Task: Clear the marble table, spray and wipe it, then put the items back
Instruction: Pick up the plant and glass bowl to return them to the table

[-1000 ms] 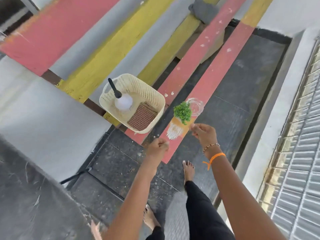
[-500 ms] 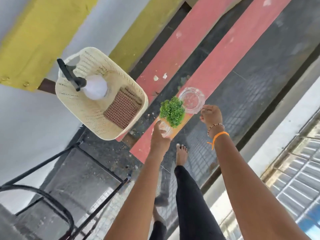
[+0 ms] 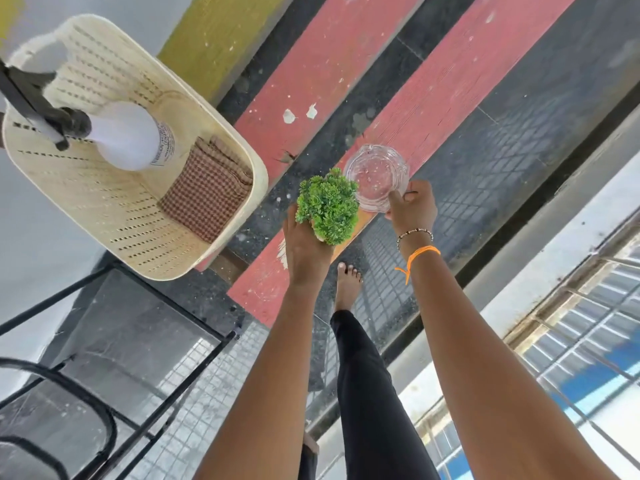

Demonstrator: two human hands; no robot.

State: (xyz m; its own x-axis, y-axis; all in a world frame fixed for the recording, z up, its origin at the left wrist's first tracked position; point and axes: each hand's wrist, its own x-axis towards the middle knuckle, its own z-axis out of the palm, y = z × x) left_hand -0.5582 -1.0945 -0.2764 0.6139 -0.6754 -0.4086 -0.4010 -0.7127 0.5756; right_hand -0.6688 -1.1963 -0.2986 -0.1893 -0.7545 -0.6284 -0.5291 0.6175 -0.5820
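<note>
I am standing over the red step [image 3: 446, 95] where the things from the table are sitting, with the cream basket [image 3: 131, 216] off to my left holding the spray bottle [image 3: 128, 136] and the checked cloth [image 3: 204, 199]. The basket is looking light and a bit flexible, best taken by its rim; the bottle, I am guessing, is carrying some liquid weight and is best taken at its black trigger neck, and the cloth is soft and will bunch anywhere. My left hand [image 3: 304, 251] is reaching under the little green plant [image 3: 329, 206]; its fingers are hidden by the leaves, so I cannot tell whether they are closing on the pot yet. The plant is looking plastic, light and springy, so I am aiming for the pot below, not the foliage. My right hand [image 3: 412, 206] is pinching the rim of the glass dish [image 3: 377, 174], thumb and fingers curling on its near edge. That dish is the 1 to mind: thick, hard, probably heavy for its size, smooth and breakable, so I am judging a firm rim pinch right. Compared with 0.5 seconds ago, my view is sitting closer and lower, my right hand is now gripping the dish it was only beside, and my left hand is sitting further under the plant.
</note>
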